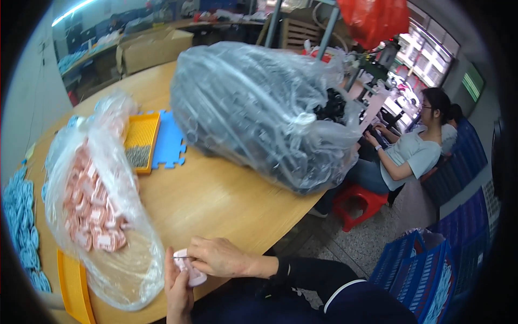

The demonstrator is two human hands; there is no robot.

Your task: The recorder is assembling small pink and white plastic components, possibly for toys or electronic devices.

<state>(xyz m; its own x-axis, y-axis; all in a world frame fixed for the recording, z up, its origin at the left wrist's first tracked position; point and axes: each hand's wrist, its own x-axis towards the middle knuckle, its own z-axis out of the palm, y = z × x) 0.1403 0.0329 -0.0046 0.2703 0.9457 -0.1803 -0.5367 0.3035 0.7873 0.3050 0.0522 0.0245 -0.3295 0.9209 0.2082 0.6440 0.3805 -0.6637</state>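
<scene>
At the table's near edge my left hand (179, 294) is closed, thumb and fingers holding a pale pink plastic piece (197, 277). My right hand (218, 257) comes in from the right and pinches a thin metal pin (180, 257), which lies across the top of that piece. Its fingertips partly cover the piece, so its full shape is hidden. Left of my hands lies an open clear plastic bag (127, 270) with many similar pink pieces (97, 216) in it. Farther off, a yellow ribbed tray (143, 129) holds a heap of small metal pins (138, 155).
A big clear bag of dark parts (243, 108) fills the table's far side. Blue foam mat (169, 141) lies under the yellow tray. Another yellow tray (73, 286) and light-blue pieces (20, 227) are at left. A person (413, 148) sits at right near blue crates (415, 275).
</scene>
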